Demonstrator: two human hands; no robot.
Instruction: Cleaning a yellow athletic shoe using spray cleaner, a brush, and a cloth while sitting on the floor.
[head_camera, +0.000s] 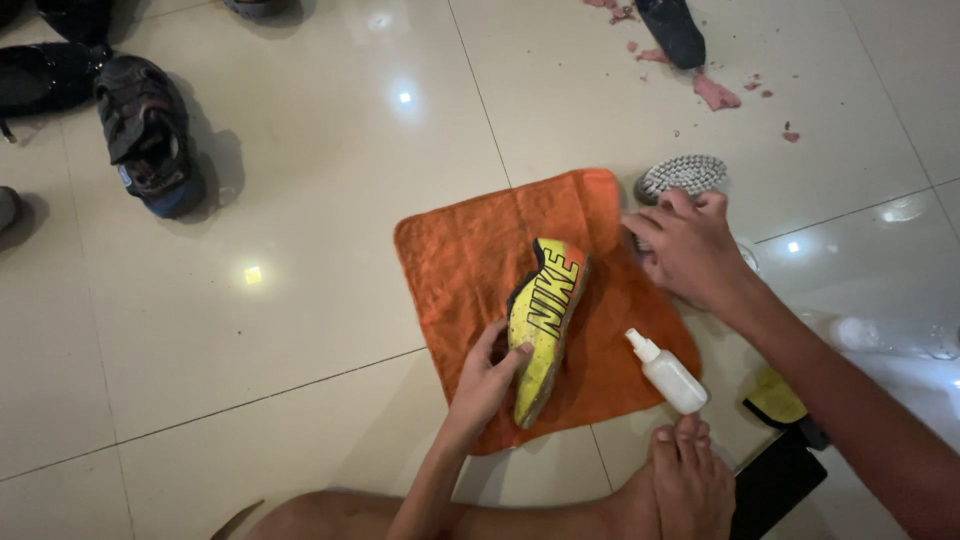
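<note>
The yellow-and-orange football shoe (546, 325) lies sole-side down on an orange terry cloth (470, 250), left hand (487, 380) curled round its heel edge, steadying it. Right hand (688, 245) closes on the grey bristle brush (683, 175). Looks like prep for scrubbing, so lifting the brush over to the shoe needs a firm hold.

Open tiles left of cloth (470, 250); bottle (668, 372), brush (683, 175) rightward

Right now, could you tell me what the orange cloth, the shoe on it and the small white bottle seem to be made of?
Orange cloth: terry-like fabric, matte and nubbly, probably a towel.
Shoe, steadied by the left hand: smooth synthetic upper with a slight sheen, yellow fading to orange; scuffed.
White bottle: plastic by its look, opaque, softly glossy.
</note>
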